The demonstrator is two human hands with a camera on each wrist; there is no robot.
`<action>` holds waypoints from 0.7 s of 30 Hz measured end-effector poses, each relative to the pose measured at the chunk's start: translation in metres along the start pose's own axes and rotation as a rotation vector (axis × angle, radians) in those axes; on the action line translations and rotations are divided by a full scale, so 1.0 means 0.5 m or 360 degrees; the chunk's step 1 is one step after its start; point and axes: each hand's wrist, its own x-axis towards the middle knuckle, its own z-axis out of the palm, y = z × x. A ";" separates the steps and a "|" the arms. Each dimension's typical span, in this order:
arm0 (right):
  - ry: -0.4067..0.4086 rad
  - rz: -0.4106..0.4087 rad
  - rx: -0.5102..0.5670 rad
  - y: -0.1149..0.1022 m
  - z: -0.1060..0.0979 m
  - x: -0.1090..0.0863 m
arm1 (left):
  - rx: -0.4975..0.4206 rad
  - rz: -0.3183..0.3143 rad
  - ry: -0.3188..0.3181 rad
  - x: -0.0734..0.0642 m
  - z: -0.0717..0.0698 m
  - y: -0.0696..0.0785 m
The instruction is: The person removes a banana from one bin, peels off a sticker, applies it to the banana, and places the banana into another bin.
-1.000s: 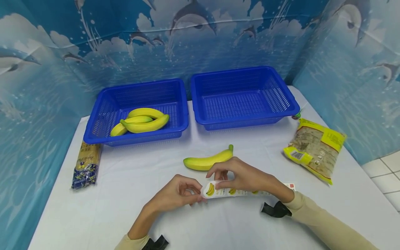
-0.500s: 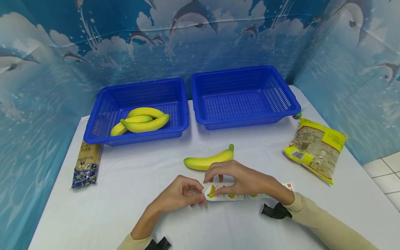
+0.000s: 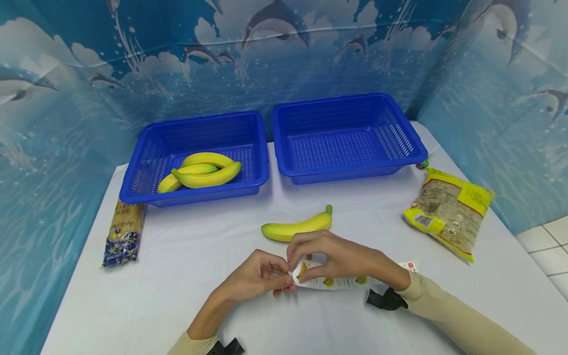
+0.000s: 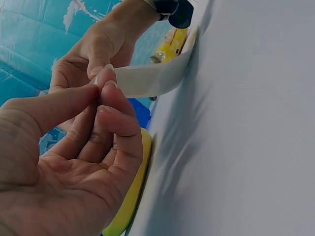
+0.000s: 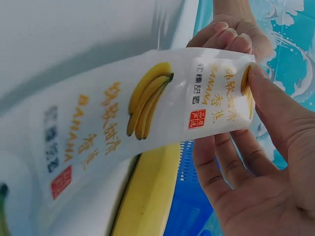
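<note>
"What just changed?"

"The right hand (image 3: pixel 328 254) has moved in closer to the left hand (image 3: pixel 255 278). A moment ago there was a bit more room between them."

"What are the fingers holding?"

"A long, flat, shiny white strip with yellow bananas printed on it (image 3: pixel 335 283). The left fingers pinch its very tip. The right thumb presses on the front, and other right fingers curl behind, so that's a pinch too."

"Where does the strip go after that?"

"It bends down from the fingers to the white, cloth-covered counter (image 3: pixel 199 241) and runs under the right arm."

"And the curved yellow banana with green ends (image 3: pixel 295 229)?"

"It lies just past the right fingers, in the same spot as before. Nobody is holding it. Three more are in a blue plastic basket with little holes (image 3: pixel 213 193), farther off, past the left fingers."

"So what does the change mean for the work?"

"I think the white end label with gold writing (image 5: pixel 214 93) is what matters now, because both hands are at it. It doesn't look off the strip yet."
</note>
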 end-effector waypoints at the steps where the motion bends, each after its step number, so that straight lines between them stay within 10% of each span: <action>1: -0.0002 0.0011 0.0003 0.000 0.000 0.000 | -0.0012 0.0009 -0.0009 0.000 0.001 0.000; 21: -0.0006 0.0020 -0.0081 0.002 -0.005 -0.004 | 0.0002 -0.0054 0.0059 0.006 0.012 -0.005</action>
